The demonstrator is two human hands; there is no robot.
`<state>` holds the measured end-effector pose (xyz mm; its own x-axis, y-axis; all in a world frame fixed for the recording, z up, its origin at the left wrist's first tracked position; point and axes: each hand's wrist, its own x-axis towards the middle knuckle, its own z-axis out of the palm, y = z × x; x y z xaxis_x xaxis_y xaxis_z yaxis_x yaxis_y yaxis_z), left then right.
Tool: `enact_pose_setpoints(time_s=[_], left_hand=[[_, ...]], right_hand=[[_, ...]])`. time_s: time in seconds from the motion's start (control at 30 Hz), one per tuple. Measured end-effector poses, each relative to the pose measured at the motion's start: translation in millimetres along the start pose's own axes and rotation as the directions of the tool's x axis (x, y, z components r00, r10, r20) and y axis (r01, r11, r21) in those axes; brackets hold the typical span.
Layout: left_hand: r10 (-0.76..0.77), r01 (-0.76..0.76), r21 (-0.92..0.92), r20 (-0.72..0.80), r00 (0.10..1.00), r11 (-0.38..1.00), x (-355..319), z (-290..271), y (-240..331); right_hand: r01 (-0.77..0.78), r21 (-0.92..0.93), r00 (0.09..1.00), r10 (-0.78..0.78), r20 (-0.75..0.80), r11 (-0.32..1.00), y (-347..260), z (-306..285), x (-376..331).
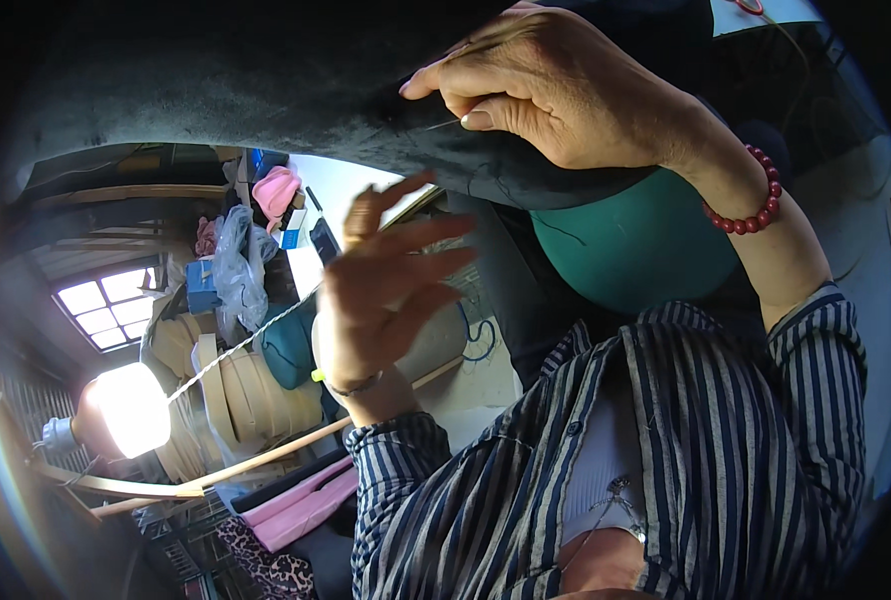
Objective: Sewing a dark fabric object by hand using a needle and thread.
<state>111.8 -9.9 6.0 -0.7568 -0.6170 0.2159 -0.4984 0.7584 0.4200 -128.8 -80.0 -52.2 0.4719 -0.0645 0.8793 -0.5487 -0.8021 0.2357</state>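
Dark, soft-looking fabric [226, 80] spreads across the top of the head view. My right hand [566, 90], with a red bead bracelet at the wrist, is closed in a pinch against it. A thin needle [444, 125] sticks out by the thumb tip, its point toward the fabric. Dark loose thread [566, 236] trails below that hand, over a green rounded surface [636, 240]. My left hand [391, 275] hangs below the fabric, blurred, its fingers spread and apart from the cloth. Nothing shows in its grip.
A lit bulb [136, 410] hangs at the left, with a twisted white cord [236, 348] running toward my left hand. Beyond are a wooden bar [266, 458], rolls of beige material [251, 395], plastic bags [241, 270] and pink cloth [301, 508]. A window [109, 308] is farther left.
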Motion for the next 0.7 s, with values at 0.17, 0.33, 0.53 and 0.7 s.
enact_pose_setpoints(time_s=[0.17,0.33,0.53,0.7], left_hand=[[-0.013,0.04,0.017,-0.754,0.657,0.999,-17,-14,-36],[-0.406,-0.129,-0.527,-0.768,0.495,0.84,21,-5,-83],[-0.435,-0.316,-0.889,-0.441,0.786,0.33,11,-15,-154],[-0.536,-0.25,-0.854,-0.489,0.689,0.457,29,-11,-148]], right_hand=[[-0.406,0.503,0.902,0.244,0.357,0.763,0,-1,11],[-0.448,0.363,0.883,0.341,0.322,0.817,-9,9,1],[-0.394,0.328,0.919,0.374,0.126,0.859,-16,24,10],[-0.293,0.383,0.848,0.423,-0.32,0.876,-20,40,-8]])
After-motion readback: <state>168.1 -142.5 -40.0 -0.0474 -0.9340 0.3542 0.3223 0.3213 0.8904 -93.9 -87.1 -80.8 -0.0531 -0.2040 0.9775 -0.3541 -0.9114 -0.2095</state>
